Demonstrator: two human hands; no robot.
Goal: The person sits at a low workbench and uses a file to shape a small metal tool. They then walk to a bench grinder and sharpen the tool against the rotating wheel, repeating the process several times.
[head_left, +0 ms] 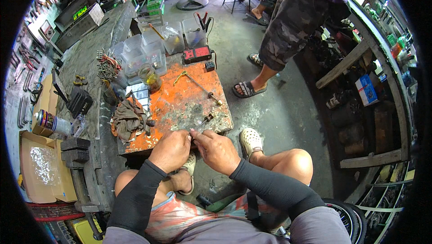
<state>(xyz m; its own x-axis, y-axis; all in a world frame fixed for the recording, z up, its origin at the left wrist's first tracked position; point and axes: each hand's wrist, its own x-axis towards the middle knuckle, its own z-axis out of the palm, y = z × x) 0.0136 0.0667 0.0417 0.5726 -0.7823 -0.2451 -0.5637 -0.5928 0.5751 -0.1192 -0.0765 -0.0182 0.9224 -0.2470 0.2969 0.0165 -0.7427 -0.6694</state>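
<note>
1. The left hand (170,150) and right hand (217,151) meet at the near edge of the orange worktop (173,102), fingers (201,139) pinched close together; whether they grasp a tiny part I cannot tell, as they hide it.
2. Anything small between them could slip from a loose pinch and drop past the edge to the floor (238,178).
3. Just beyond, a short dark-handled tool (208,118) lies on the worktop; a forward nudge could set it rolling.
4. Farther out, a hook-ended rod (198,85) lies near the right edge; a knock could send it off.
5. The glass jar (150,78) could tip if the crumpled cloth (130,119) is dragged against it.
6. Writing: the spray can (51,121) has a printed label, the black case (81,102) pale lettering, and the dark box (81,13) bright yellow-green letters.
</note>
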